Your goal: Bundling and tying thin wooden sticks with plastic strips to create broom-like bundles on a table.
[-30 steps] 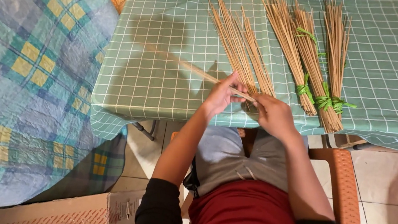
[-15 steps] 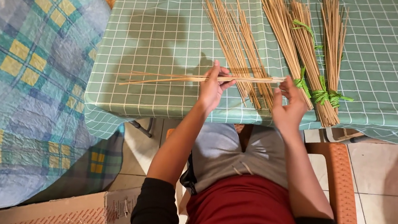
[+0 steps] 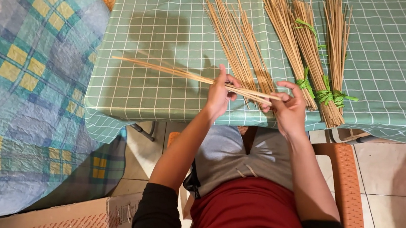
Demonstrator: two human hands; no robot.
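A thin bunch of long tan sticks (image 3: 167, 70) lies crosswise above the table, tips pointing left. My left hand (image 3: 219, 95) grips it near its thick end, and my right hand (image 3: 287, 107) pinches that end with thumb and fingers. Under and behind my hands a loose pile of the same sticks (image 3: 236, 41) fans out on the green checked tablecloth (image 3: 161, 37). To the right lie three bundles (image 3: 316, 55) tied with green strips.
A blue and yellow plaid blanket (image 3: 24, 88) covers something at the left. An open cardboard box (image 3: 81, 216) sits at the lower left. I sit on an orange woven chair (image 3: 344, 180) over a tiled floor (image 3: 397, 189).
The held bunch has tilted, its left tips rising toward the far side of the table. My right hand has dropped a little and closed on the thick end.
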